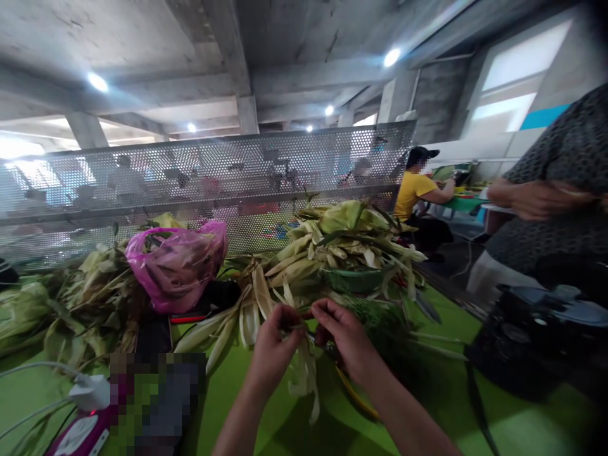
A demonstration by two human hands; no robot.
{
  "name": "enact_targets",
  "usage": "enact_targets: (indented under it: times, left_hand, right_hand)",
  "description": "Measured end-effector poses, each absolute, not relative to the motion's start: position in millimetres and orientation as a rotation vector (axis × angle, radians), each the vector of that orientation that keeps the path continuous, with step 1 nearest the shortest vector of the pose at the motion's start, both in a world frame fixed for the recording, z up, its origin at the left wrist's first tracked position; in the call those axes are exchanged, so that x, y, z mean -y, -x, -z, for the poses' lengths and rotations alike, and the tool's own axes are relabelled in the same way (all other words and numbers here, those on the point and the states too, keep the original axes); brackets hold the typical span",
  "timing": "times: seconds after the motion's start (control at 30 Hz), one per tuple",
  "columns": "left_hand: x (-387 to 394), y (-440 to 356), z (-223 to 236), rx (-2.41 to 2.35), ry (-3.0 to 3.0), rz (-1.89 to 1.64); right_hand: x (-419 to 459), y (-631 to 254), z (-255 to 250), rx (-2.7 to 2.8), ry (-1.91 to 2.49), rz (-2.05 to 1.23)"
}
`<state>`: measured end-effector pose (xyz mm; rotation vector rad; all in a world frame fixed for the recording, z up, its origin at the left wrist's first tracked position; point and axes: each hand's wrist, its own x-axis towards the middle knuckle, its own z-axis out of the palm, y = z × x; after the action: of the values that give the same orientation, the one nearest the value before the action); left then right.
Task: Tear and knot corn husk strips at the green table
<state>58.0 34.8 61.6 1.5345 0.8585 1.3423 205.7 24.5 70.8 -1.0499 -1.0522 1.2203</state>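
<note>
My left hand [279, 339] is closed in a pinch above the green tabletop. A pale strip of corn husk [304, 377] hangs down from it. Close beside it, my right hand [342, 335] pinches too, thumb and forefinger together at the upper end of the husk. The exact grip between the fingertips is partly hidden. Beneath my right wrist runs a curved yellow band [354, 398]; I cannot make out what it belongs to. Just beyond my hands lie loose dry husks [251, 310], and a large husk pile [342, 237] heaps over a green basket [358, 280].
Left stand a pink plastic bag [178, 266] and more husks [90, 291]. A power strip with a white plug [90, 392] lies front left. Green thread-like strands [380, 323] and a black bag [527, 335] are right. A perforated metal screen [237, 183] stands behind; a person [565, 171] stands right.
</note>
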Motion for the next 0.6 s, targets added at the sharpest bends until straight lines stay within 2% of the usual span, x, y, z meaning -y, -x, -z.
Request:
enact_targets:
  times: [0.17,0.6]
  left_hand:
    - [-30,-57,-62,-0.807,-1.516,-1.289]
    - [-50,-51,-44,-1.091,-1.568,-1.428]
  right_hand:
    - [-25,-206,-67,1.004,1.021,-1.319]
    - [-15,-199,-65,1.135,1.003,-1.644]
